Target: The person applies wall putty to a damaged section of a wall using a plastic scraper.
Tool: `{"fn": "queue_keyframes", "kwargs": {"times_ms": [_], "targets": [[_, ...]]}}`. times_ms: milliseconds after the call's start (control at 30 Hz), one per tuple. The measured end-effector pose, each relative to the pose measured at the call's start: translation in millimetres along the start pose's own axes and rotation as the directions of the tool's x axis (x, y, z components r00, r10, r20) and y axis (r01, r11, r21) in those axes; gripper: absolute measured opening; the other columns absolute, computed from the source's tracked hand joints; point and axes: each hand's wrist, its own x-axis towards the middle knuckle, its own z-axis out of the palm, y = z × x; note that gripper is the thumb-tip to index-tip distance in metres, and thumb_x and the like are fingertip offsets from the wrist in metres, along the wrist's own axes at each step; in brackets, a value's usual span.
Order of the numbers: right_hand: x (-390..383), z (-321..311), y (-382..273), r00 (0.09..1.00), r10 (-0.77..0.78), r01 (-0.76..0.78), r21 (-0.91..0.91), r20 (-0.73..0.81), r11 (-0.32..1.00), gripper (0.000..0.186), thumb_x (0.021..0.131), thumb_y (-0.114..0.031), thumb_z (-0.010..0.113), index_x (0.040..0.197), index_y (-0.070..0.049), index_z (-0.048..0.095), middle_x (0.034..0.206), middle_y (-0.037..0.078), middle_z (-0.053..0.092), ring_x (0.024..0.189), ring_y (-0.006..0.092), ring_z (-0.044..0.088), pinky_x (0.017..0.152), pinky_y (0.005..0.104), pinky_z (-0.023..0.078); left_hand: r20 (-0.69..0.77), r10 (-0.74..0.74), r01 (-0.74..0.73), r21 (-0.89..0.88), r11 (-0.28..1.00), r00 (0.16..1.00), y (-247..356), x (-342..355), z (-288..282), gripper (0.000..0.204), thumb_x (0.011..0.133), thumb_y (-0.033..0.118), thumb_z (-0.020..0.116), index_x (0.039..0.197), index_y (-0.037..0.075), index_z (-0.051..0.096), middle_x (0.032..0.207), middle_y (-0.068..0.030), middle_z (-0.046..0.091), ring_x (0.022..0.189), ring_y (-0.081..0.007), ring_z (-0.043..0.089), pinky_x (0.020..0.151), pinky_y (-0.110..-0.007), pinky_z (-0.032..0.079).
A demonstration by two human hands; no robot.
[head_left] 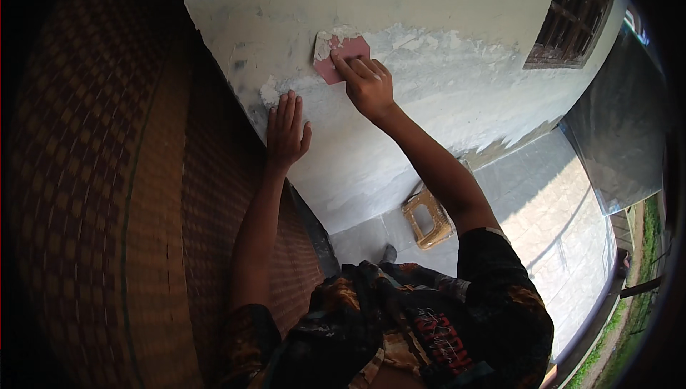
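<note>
My right hand [369, 89] grips a flat pink putty spreader [331, 70] against the wall [343, 153], with the thumb and fingers closed on its lower right part. Pale putty [341, 32] coats the spreader's upper left edge. Lower and to the left, my left hand [286, 130] lies open on the wall with its fingers stretched upward, holding nothing. Just above its fingertips sits a rough patch of putty [270, 90]. A ragged band of putty [421, 37] runs rightward from the spreader, over a greyish, smeared surface.
A woven panel [93, 175] stands close along my left side. Below my right forearm, a brown stool-like object [427, 221] with an opening rests on the grey tiled floor [364, 239]. At upper right are a dark barred window [569, 14] and a dark sheet [618, 125].
</note>
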Motion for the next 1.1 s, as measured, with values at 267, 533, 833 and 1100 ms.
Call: {"fn": "queue_keyframes", "kwargs": {"times_ms": [267,533,833,1100], "targets": [[-64,-6,-20,0.989,0.007,-0.019,0.083,0.145,0.996,0.058,0.072,0.0,0.063,0.13,-0.007,0.064,0.073,0.001,0.056,0.066,0.0183,0.06,0.06,0.0323,0.05,-0.009,0.104,-0.103,0.086,0.991,0.995,-10,-1,-5,0.057,0.098,0.027,0.049,0.147,-0.001,0.044,0.156,-0.016,0.04,0.146,-0.0282,0.036,0.118,-0.044,0.027],[-7,2,-7,1.0,0.028,-0.028,0.026,-0.004,0.999,0.054,0.072,0.005,0.062,0.125,-0.006,0.068,0.067,0.003,0.052,0.06,0.0198,0.056,0.056,0.0335,0.048,0.0,0.168,-0.168,0.063,0.984,0.986,-16,2,-9,0.057,0.096,0.025,0.054,0.145,-0.003,0.045,0.155,-0.0191,0.041,0.145,-0.032,0.037,0.115,-0.047,0.032],[-47,-4,-26,0.997,0.038,-0.04,0.03,0.065,0.999,0.057,0.071,0.001,0.063,0.127,-0.008,0.067,0.067,0.001,0.052,0.06,0.0165,0.058,0.055,0.0312,0.048,-0.044,0.192,-0.182,0.177,0.967,0.98,-18,2,-7,0.049,0.1,0.026,0.044,0.142,0.001,0.052,0.151,-0.0114,0.049,0.142,-0.0232,0.043,0.118,-0.04,0.027],[-17,14,-4,1.0,-0.018,0.018,0.011,-0.004,1.0,0.057,0.07,0.004,0.064,0.126,-0.007,0.067,0.068,0.002,0.054,0.058,0.0187,0.056,0.054,0.0319,0.048,-0.038,0.208,-0.196,0.198,0.96,0.977,-18,1,-4,0.054,0.099,0.029,0.047,0.143,0.0,0.05,0.153,-0.0131,0.046,0.144,-0.0261,0.04,0.119,-0.043,0.024]]}}
